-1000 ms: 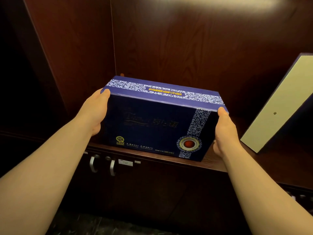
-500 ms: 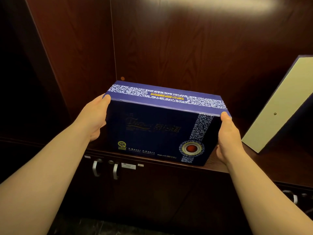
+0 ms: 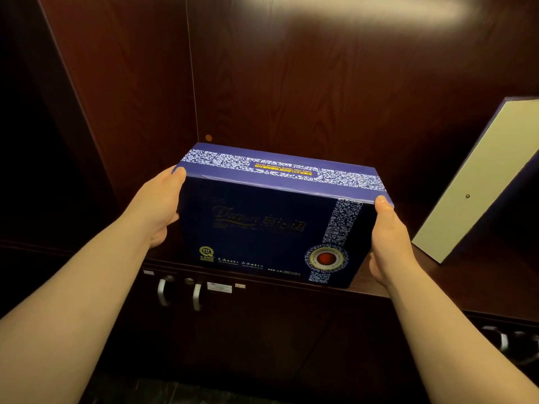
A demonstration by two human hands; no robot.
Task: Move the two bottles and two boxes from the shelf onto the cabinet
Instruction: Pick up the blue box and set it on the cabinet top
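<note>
A dark blue box (image 3: 262, 225) with white floral bands and a red round emblem stands on its long side at the front edge of the dark wooden cabinet top (image 3: 481, 275). My left hand (image 3: 157, 205) presses its left end and my right hand (image 3: 390, 243) presses its right end, thumbs at the top edge. A second box (image 3: 478, 182), with a cream face and blue edges, leans tilted on the cabinet top at the right. No bottles are in view.
Dark wood panels close the back and left of the niche. Below the top are cabinet doors with two silver handles (image 3: 178, 293) and a small white label (image 3: 219, 287). More handles (image 3: 503, 341) show at the lower right.
The blue box and both hands have sunk slightly in the view, as the camera shifted; the box rests at the cabinet's front edge, still held at both ends.
</note>
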